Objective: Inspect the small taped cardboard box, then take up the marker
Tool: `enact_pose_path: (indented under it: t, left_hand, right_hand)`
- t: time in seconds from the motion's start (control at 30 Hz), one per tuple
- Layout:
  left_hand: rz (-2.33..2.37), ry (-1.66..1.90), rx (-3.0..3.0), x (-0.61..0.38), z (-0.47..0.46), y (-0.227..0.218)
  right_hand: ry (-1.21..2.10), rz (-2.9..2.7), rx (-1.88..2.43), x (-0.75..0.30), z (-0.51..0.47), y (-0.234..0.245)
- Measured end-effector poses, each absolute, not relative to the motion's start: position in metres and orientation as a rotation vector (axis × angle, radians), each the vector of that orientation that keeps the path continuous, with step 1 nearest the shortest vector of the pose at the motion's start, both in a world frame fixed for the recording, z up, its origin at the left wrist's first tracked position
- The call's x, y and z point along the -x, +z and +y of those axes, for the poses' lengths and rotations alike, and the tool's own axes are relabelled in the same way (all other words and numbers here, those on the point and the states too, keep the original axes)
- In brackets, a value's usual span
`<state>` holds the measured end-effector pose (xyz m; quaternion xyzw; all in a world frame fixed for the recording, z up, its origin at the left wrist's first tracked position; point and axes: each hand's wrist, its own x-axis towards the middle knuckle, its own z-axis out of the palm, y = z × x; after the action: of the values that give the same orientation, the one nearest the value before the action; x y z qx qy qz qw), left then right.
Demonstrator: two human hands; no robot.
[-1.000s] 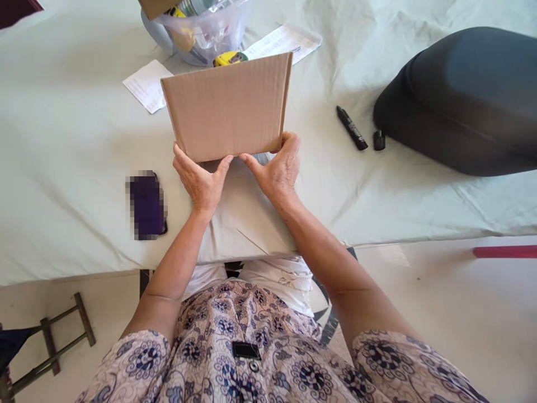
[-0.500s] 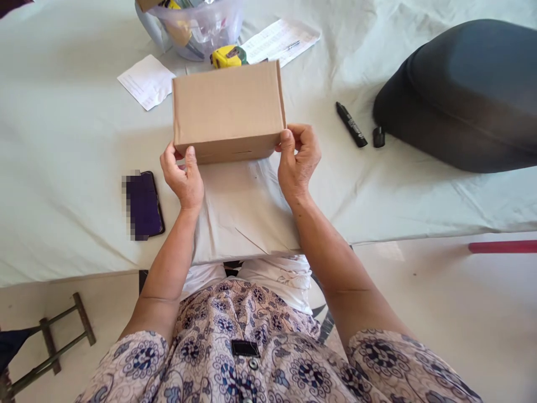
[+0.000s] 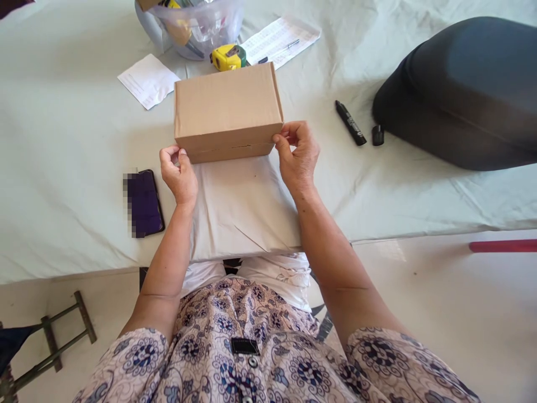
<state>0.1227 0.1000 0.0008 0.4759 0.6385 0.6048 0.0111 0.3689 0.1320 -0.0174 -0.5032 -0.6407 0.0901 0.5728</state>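
Head view shows us the cardboard box (image 3: 229,106) on the cloth-covered tabletop (image 3: 356,196), just ahead of our hands, its long axis running left to right across us. Our left grip (image 3: 180,176) pinches its near left corner and our right grip (image 3: 300,157) its near right corner, so neither is clearly nearer. Just beyond it lies the tape measure (image 3: 227,57).

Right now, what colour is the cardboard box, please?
The box is light brown, clearest in head view.
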Motion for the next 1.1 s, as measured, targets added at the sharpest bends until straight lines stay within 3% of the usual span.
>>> enact_pose_path:
  t: [0.3, 0.63, 1.1]
  left_hand:
    - [2.066, 1.742, -1.522, -0.124, 0.097, 0.004]
    - [2.304, 1.318, -1.671, -0.115, 0.097, 0.000]
    - [2.018, 1.701, -1.752, -0.133, 0.089, 0.002]
  right_hand:
    - [0.244, -1.616, 1.224, -0.383, 0.142, -0.024]
    - [0.165, -1.704, 1.382, -0.380, 0.145, -0.036]
    - [0.147, -1.593, 1.222, -0.366, 0.130, -0.028]
